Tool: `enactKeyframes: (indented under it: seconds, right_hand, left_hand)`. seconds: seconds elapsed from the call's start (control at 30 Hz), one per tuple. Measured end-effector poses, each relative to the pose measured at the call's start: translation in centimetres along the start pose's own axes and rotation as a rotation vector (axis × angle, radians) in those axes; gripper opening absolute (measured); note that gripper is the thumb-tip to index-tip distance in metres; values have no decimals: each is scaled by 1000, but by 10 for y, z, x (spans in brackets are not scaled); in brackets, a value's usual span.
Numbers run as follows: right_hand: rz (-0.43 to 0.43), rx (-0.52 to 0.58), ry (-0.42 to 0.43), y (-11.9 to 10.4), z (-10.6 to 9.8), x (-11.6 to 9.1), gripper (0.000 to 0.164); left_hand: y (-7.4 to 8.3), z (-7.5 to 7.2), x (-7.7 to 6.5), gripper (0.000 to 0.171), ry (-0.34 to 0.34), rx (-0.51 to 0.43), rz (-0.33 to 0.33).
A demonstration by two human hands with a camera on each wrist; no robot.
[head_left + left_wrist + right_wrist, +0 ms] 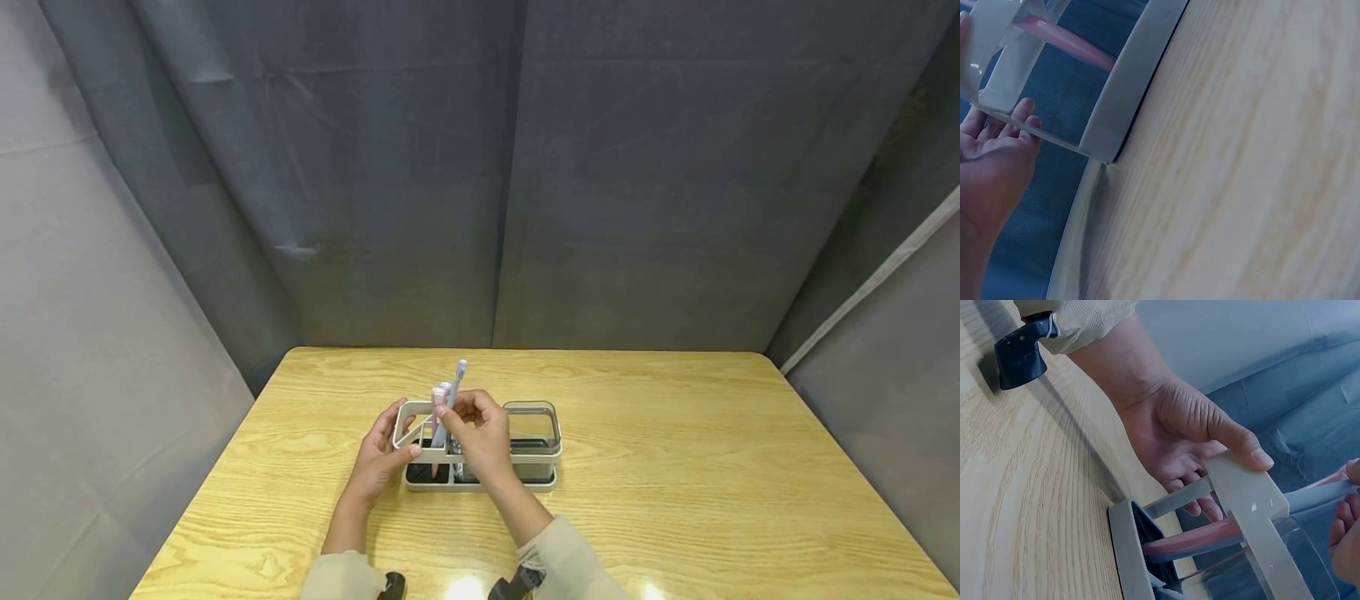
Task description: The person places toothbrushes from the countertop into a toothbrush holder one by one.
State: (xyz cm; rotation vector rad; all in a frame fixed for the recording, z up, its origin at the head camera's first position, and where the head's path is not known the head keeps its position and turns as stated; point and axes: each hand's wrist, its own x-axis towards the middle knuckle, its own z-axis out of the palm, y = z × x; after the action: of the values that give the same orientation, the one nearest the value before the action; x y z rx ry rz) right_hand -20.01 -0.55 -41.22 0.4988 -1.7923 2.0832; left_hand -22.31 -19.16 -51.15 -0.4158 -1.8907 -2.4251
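A white-framed toothbrush holder (pixel 480 487) with a dark base stands on the table. My left hand (pixel 372 467) grips its left end, the thumb over the top rim and the fingers round the outer side. In the left compartment stand a pink toothbrush (pixel 438 396) and pale blue ones beside it. My right hand (pixel 483 437) pinches a pale blue toothbrush (pixel 456 382) that leans to the right above the rim. In the right wrist view, the right fingertips (pixel 1354 472) close on the upper part of the brushes, and the pink handle (pixel 1191 539) reaches down to the base.
A clear cup (pixel 534 421) sits in the holder's right compartment, next to the right hand. The wooden table (pixel 712 467) extends widely to the right, with its rear edge against a dark grey curtain (pixel 637 208). Light grey curtain panels hang at both sides.
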Motion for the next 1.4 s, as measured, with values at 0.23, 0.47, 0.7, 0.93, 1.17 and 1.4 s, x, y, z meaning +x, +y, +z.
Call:
enactKeyframes:
  seconds: [0.23, 0.47, 0.7, 0.93, 1.17, 1.4]
  right_hand:
    - [43, -96, -48, 0, 1, 0, 12]
    - [90, -180, -80, -3, 0, 2, 13]
    - [120, -216, -135, 16, -6, 7, 12]
    - [32, -406, -211, 31, -11, 8, 8]
    - [53, -469, -286, 32, -16, 12, 7]
    - [135, -451, -306, 31, -17, 13, 7]
  left_hand:
    - [-1, -1, 0, 78, -6, 12, 2]
    - [1, -1, 0, 75, -12, 19, -24]
    - [4, -1, -1, 73, -19, 24, -40]
    - [3, 0, -2, 73, -10, 21, -48]
    - [1, 1, 0, 76, -23, 18, -11]
    - [-2, -1, 0, 77, -21, 17, -18]
